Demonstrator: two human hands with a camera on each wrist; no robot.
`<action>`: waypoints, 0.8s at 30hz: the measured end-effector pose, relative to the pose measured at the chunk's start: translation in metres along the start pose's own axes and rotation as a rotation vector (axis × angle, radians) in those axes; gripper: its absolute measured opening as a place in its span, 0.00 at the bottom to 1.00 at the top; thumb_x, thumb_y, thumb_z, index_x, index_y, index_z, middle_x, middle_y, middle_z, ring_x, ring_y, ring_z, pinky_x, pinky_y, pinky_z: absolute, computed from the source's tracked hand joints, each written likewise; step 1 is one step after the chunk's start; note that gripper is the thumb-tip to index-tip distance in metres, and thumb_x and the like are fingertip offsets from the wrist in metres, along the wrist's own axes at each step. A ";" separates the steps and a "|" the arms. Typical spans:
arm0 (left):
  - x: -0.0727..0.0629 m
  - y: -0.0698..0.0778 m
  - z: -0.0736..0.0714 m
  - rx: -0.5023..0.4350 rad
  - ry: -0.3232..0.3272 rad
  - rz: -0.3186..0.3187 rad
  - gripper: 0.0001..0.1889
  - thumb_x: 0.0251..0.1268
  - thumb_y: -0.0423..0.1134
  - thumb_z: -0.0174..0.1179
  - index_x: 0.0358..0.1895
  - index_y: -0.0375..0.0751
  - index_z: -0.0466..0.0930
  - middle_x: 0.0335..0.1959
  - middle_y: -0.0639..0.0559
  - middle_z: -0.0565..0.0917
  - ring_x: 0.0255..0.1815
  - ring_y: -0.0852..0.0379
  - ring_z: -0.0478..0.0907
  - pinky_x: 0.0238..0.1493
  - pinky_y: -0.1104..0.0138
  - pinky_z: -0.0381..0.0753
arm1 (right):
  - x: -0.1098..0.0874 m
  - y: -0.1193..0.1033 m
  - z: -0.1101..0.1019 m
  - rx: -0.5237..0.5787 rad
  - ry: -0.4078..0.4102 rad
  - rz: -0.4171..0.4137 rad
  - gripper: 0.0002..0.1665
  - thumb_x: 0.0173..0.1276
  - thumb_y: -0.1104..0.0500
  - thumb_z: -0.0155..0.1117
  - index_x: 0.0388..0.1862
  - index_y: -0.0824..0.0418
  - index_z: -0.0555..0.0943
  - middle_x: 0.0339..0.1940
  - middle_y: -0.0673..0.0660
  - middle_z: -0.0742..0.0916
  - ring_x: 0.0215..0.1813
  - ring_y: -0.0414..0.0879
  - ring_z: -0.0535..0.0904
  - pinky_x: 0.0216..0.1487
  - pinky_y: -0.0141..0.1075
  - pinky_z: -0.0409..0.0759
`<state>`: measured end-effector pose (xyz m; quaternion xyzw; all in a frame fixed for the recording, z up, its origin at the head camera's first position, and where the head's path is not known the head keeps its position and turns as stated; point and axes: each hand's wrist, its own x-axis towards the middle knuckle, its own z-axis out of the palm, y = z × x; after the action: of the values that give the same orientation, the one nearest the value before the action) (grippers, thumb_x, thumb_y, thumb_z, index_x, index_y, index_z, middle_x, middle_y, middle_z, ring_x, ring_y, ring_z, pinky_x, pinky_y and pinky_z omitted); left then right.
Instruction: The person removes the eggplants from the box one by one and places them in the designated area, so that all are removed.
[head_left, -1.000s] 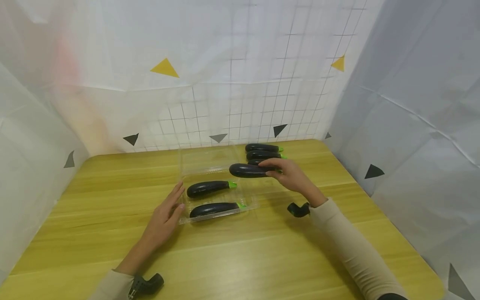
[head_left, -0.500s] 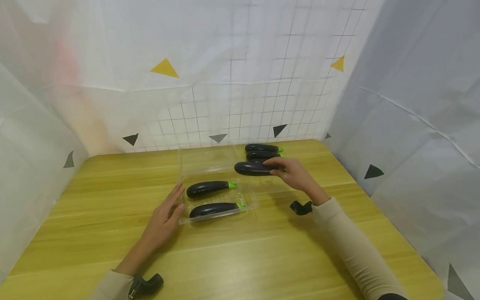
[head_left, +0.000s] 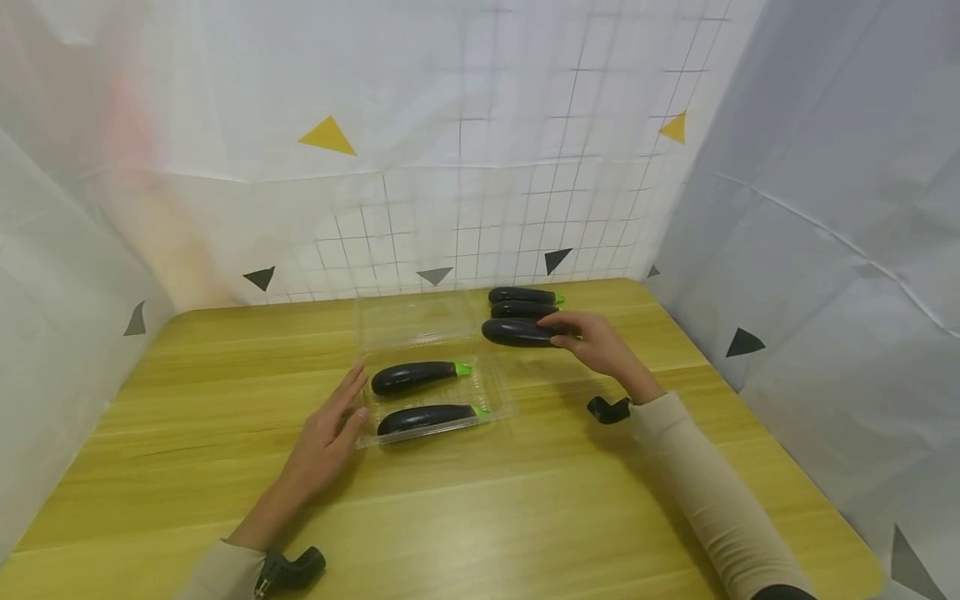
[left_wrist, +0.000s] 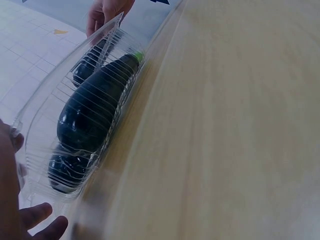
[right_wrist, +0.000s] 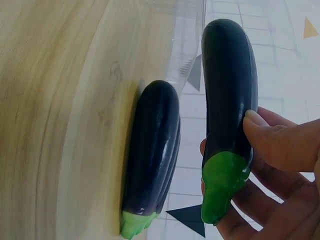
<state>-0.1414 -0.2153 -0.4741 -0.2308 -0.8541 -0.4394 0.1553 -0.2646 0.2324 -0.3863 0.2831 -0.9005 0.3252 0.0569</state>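
My right hand [head_left: 596, 343] pinches a dark purple eggplant [head_left: 513, 332] near its stem end, thumb against fingers. In the right wrist view that eggplant [right_wrist: 229, 90] is held up off the table, its green cap [right_wrist: 222, 175] by my fingers. Beyond it, other eggplants [head_left: 522, 296] lie side by side, partly hidden by the held one. A clear plastic clamshell container [head_left: 498, 400], its lid [head_left: 416, 319] folded back, holds two eggplants: a rear one [head_left: 415, 377] and a front one [head_left: 426, 418]. My left hand [head_left: 326, 442], fingers extended, rests against the container's left side.
Everything is on a wood-grain table [head_left: 465, 517]. White sheeting with a grid and triangle marks [head_left: 330, 136] rises behind it, and grey-white sheeting [head_left: 840, 217] stands along the right. Dark wrist-worn devices [head_left: 296, 569] sit below each wrist.
My right hand has carried the held eggplant rightward and slightly back, away from the container toward the row of eggplants. My left hand and the container have stayed in place.
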 end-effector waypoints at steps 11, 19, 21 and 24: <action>0.000 0.002 -0.001 -0.009 0.000 0.005 0.27 0.84 0.35 0.52 0.80 0.33 0.62 0.83 0.43 0.58 0.71 0.41 0.72 0.67 0.78 0.60 | -0.001 0.018 0.000 -0.028 -0.003 0.015 0.20 0.72 0.70 0.68 0.61 0.62 0.86 0.60 0.62 0.86 0.60 0.59 0.82 0.56 0.56 0.81; 0.001 0.002 -0.001 -0.019 0.003 0.007 0.27 0.83 0.34 0.52 0.80 0.33 0.62 0.82 0.42 0.59 0.72 0.41 0.71 0.67 0.79 0.61 | -0.001 0.028 0.001 -0.054 0.012 0.008 0.19 0.71 0.71 0.69 0.59 0.63 0.87 0.58 0.63 0.87 0.59 0.60 0.82 0.54 0.56 0.81; 0.001 0.002 -0.001 -0.018 0.003 0.005 0.28 0.83 0.34 0.52 0.80 0.33 0.62 0.82 0.42 0.59 0.70 0.41 0.72 0.67 0.78 0.61 | -0.002 0.031 0.001 -0.053 0.010 0.013 0.19 0.70 0.71 0.69 0.59 0.63 0.87 0.58 0.62 0.87 0.59 0.60 0.82 0.54 0.56 0.80; 0.001 0.001 -0.001 -0.015 0.000 0.000 0.28 0.84 0.35 0.52 0.80 0.34 0.61 0.83 0.43 0.58 0.69 0.40 0.74 0.67 0.78 0.61 | -0.002 0.034 0.002 -0.046 0.003 0.022 0.19 0.69 0.72 0.69 0.58 0.63 0.88 0.58 0.62 0.88 0.59 0.60 0.82 0.54 0.56 0.80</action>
<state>-0.1413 -0.2152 -0.4723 -0.2319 -0.8507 -0.4460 0.1538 -0.2814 0.2539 -0.4070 0.2713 -0.9107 0.3056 0.0609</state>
